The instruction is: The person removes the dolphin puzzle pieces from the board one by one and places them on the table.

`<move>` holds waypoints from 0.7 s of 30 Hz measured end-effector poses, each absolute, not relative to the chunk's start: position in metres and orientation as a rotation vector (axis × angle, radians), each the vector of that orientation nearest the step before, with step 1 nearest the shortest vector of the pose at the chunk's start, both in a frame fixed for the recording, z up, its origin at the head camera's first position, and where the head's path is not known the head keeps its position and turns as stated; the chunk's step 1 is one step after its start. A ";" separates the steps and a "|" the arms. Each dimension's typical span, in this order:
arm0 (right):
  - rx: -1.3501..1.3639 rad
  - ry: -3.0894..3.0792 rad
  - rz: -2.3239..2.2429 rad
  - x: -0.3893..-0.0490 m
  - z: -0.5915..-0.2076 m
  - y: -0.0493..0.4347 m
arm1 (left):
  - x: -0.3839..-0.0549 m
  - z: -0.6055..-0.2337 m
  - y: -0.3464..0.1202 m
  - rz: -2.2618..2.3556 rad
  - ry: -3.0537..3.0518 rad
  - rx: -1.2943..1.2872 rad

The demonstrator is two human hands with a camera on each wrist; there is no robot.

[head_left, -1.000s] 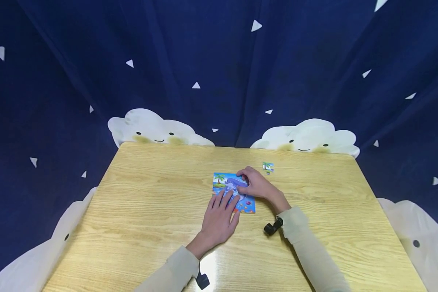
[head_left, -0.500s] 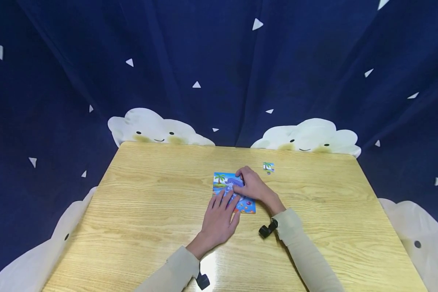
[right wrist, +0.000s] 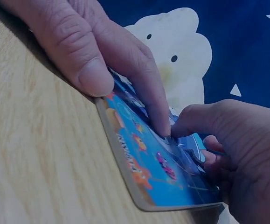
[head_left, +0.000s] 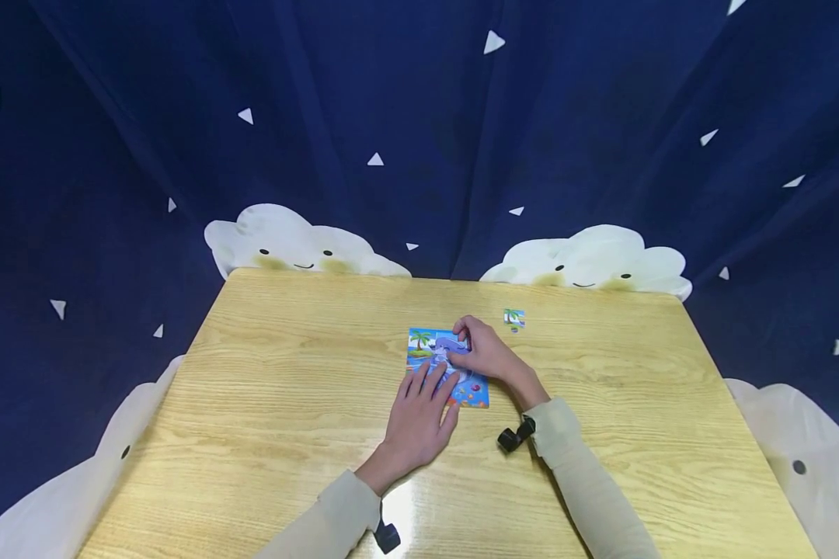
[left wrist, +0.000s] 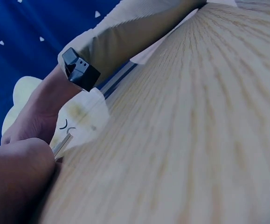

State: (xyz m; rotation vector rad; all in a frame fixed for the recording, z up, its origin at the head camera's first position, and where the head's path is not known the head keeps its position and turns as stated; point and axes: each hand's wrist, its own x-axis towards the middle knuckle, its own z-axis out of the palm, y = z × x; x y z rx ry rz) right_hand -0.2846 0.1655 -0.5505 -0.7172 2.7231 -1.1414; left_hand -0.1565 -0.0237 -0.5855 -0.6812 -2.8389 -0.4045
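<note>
One picture puzzle (head_left: 475,393), printed with a purple dolphin, a palm tree and a blue sea, is laid flat near the middle of the tabletop (head_left: 301,388). Compared with one second earlier, it is found in the same place, while the right hand (head_left: 492,357) and its wrist have been shifted slightly leftward; the left hand (head_left: 418,427) has been kept where it was.

Hands, two. On the left, the fingers (head_left: 433,378) are held straight and a little spread, rested on the puzzle's near left part; nothing is grasped by them. On the right, the fingers are bent, with the thumb set apart from them, and the upper right part of the puzzle is pinched between; whether a single piece is held there cannot be told.

Loose piece (head_left: 513,317), one: palm tree printed, placed beyond the right hand, apart from the puzzle, and unmoved since the earlier frame.

Sleeves (head_left: 594,481), two, pale beige. Black wrist cameras (head_left: 388,537), two, one worn at each wrist.

Dark blue curtain (head_left: 419,93), patterned with white triangles (head_left: 493,42). White clouds (head_left: 308,241), four: two along the far edge, one at either side.
</note>
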 end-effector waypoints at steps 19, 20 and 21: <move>-0.813 2.721 -1.093 -0.286 -0.547 0.167 | -0.156 -0.584 -0.024 -0.373 -2.887 -0.680; -0.813 2.733 -1.087 -0.286 -0.547 0.167 | -0.156 -0.584 -0.024 -0.371 -2.888 -0.679; -0.811 2.743 -1.084 -0.286 -0.548 0.167 | -0.156 -0.584 -0.024 -0.372 -2.887 -0.679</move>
